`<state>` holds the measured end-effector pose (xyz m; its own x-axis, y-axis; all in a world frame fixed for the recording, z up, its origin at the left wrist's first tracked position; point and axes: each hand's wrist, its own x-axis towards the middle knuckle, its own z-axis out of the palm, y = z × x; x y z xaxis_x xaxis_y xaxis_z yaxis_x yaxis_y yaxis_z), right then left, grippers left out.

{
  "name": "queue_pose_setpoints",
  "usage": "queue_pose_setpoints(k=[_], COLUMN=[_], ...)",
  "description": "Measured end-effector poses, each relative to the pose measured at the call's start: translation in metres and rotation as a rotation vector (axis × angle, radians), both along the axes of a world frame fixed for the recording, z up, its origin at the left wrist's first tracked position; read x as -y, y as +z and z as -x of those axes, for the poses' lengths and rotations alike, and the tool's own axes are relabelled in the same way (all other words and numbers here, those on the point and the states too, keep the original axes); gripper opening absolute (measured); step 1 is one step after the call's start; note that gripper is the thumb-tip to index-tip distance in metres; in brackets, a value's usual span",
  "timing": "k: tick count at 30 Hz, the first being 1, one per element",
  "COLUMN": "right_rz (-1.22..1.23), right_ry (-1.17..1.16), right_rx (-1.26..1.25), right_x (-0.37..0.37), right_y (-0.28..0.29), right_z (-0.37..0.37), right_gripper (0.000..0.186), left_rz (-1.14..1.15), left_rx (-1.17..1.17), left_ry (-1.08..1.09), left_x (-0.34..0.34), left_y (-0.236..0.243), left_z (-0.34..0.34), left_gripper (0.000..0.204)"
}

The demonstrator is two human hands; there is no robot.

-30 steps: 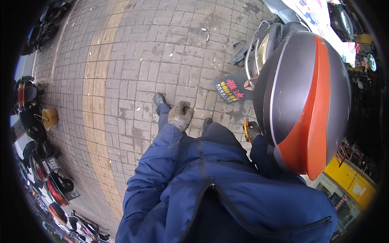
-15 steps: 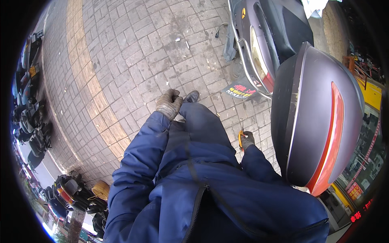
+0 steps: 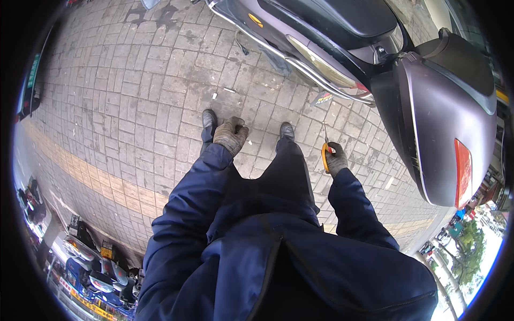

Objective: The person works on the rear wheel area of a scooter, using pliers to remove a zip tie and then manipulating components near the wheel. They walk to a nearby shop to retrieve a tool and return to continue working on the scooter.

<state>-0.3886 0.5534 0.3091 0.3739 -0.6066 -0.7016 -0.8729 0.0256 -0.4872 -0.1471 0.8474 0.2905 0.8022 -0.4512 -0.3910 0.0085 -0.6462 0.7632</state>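
My left hand (image 3: 231, 136), in a grey-brown work glove, hangs in front of my legs with its fingers curled in. Whatever it may hold is hidden. Out to the right, my gloved right hand (image 3: 335, 159) is closed around an orange-handled tool (image 3: 325, 158). Its thin metal end points away from me; its exact kind is too small to make out. Both hands are in the air above the pavement, touching nothing else.
A grey-purple scooter (image 3: 321, 59) with a black seat stands ahead to the right, its large rear box (image 3: 455, 117) closest to me. Brick paving (image 3: 144, 96) with a yellowish strip (image 3: 96, 174) lies around my feet. Parked two-wheelers (image 3: 101, 267) stand at lower left.
My body has turned, so the scooter and paving appear rotated. Both shoes now show, apart. My right hand has come further forward, with more of the orange-handled tool visible.
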Motion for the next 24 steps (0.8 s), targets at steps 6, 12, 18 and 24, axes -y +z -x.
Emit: queue_pose_setpoints(k=[6,12,18,24], right_rz=[-0.066,-0.097,-0.059,-0.035], right_ry=[-0.394,-0.509,-0.695,-0.872], right_rx=[0.189,0.385,0.523,0.418], right_x=[-0.136,-0.190,-0.218,-0.233], right_y=[-0.020,-0.035,-0.059,-0.075], right_z=[-0.020,-0.072,-0.100,-0.166], right_gripper=[0.034,0.033,0.039,0.038], left_rz=[-0.164,-0.231,-0.428,-0.361], left_rx=[-0.141,0.062,-0.075,0.263], left_ry=[-0.335,-0.628,-0.722,-1.107], left_x=[-0.031,0.014,0.088,0.153], left_y=[0.004,-0.011,-0.077,-0.135], left_z=[-0.105,-0.152,-0.169,-0.200], left_gripper=[0.022,0.023,0.028,0.035])
